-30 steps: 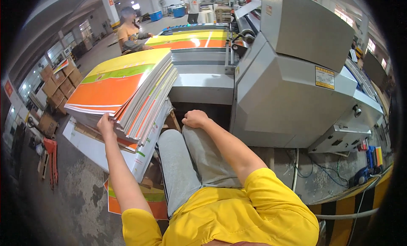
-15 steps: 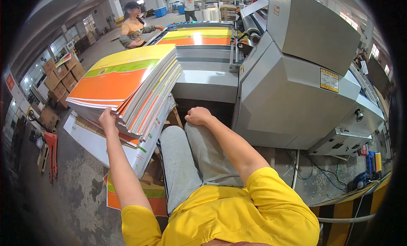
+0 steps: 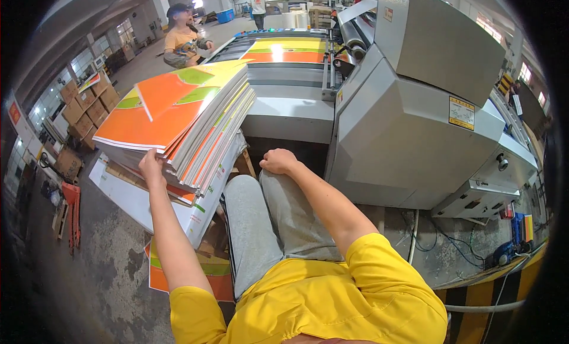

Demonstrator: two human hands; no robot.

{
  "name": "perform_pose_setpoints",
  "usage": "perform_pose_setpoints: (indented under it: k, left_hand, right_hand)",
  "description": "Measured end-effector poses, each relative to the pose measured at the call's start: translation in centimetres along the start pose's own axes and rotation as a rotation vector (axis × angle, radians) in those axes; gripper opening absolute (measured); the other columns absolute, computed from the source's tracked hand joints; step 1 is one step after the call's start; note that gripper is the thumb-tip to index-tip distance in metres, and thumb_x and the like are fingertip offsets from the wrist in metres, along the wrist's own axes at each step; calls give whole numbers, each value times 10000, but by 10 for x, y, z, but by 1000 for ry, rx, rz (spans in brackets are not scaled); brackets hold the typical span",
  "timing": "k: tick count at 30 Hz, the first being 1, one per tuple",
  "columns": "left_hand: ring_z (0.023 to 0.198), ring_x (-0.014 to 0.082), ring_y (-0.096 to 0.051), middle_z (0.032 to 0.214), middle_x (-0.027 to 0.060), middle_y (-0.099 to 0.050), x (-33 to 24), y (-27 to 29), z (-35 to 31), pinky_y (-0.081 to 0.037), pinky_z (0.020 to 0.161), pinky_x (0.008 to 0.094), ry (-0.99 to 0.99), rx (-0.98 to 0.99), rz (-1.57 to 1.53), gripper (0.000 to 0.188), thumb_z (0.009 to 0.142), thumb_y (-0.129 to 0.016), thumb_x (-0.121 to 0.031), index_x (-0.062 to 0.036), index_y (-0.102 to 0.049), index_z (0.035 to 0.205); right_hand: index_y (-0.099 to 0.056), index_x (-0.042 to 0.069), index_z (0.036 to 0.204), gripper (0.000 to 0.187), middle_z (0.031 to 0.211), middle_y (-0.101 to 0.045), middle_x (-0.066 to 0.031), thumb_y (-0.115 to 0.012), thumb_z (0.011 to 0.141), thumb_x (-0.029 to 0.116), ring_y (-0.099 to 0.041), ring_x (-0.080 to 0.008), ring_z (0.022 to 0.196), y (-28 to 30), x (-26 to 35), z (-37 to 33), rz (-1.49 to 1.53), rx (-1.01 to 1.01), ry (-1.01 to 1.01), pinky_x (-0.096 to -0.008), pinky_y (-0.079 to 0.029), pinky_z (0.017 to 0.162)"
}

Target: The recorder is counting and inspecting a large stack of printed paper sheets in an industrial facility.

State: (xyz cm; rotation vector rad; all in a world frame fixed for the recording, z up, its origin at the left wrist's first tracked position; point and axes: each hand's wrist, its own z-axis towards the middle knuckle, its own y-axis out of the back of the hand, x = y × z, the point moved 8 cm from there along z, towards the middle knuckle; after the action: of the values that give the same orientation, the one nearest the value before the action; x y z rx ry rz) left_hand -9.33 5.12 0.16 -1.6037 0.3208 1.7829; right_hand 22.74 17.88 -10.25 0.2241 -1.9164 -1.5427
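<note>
At the left stands a tall stack of printed sheets (image 3: 178,121) in yellow, green and orange, several of its layers jutting out unevenly toward me. My left hand (image 3: 152,165) is closed on the near edge of the upper sheets, thumb on top. Across the stack's top lies a bent-over sheet (image 3: 163,92), an orange flap pointing toward me. My right hand (image 3: 278,162) rests curled on my right knee, with nothing visible in it. Beneath the stack is a white printed board or carton (image 3: 204,210).
A large grey machine (image 3: 409,130) with rollers fills the right side. Its feed table (image 3: 290,110) carries similar sheets (image 3: 284,50). A person (image 3: 185,41) stands behind the stack, another (image 3: 258,5) farther back. Left are brown cartons (image 3: 89,107) and a red pallet jack (image 3: 72,207).
A sheet now lies bent over across the stack's top, where it was flat before. The sheets on the feed table have shifted right. The nearer person's arm has drawn back. My hands have stayed put.
</note>
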Motion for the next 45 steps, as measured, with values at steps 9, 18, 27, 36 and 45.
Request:
perform_pose_setpoints:
  k: [9, 18, 27, 36, 45]
  left_hand:
    - [637, 120, -507, 720, 36, -544, 4, 3, 5, -390, 543, 248, 0, -29, -24, 107, 770, -542, -101, -1, -579, 765]
    - [681, 131, -535, 755, 42, -560, 1, 3, 2, -434, 591, 263, -1, -30, -28, 127, 769, -528, -91, 19, -582, 801]
    - [641, 109, -508, 724, 29, -556, 3, 0, 1, -372, 531, 241, -5, -40, -17, 122, 767, -536, -111, 1, -583, 779]
    - [524, 109, -496, 602, 26, -519, -3, 9, -1, -396, 440, 254, -67, -55, 101, 159, 754, -500, -133, -25, -584, 674]
    - [574, 108, -526, 653, 33, -558, 2, -3, -4, -420, 523, 251, -45, -2, 11, 185, 804, -500, -133, -4, -583, 699]
  right_hand:
    - [-646, 60, 893, 379, 947, -617, -163, -419, 787, 344, -582, -323, 893, 4, 2, -3, 4, -15, 19, -408, -460, 780]
    - [-645, 62, 903, 375, 950, -618, -160, -418, 790, 338, -583, -318, 895, 1, 0, -1, 4, -4, 13, -409, -459, 780]
    - [-644, 74, 892, 366, 932, -617, -165, -414, 783, 338, -580, -325, 885, 1, -5, -3, 19, -16, -1, -416, -455, 778]
    - [-641, 23, 871, 388, 945, -605, -199, -419, 767, 324, -579, -341, 897, -1, 8, 2, -3, -23, 58, -424, -457, 778]
    - [-641, 32, 797, 369, 837, -612, -204, -435, 773, 337, -582, -360, 813, 3, 16, 5, -31, -38, 125, -439, -458, 735]
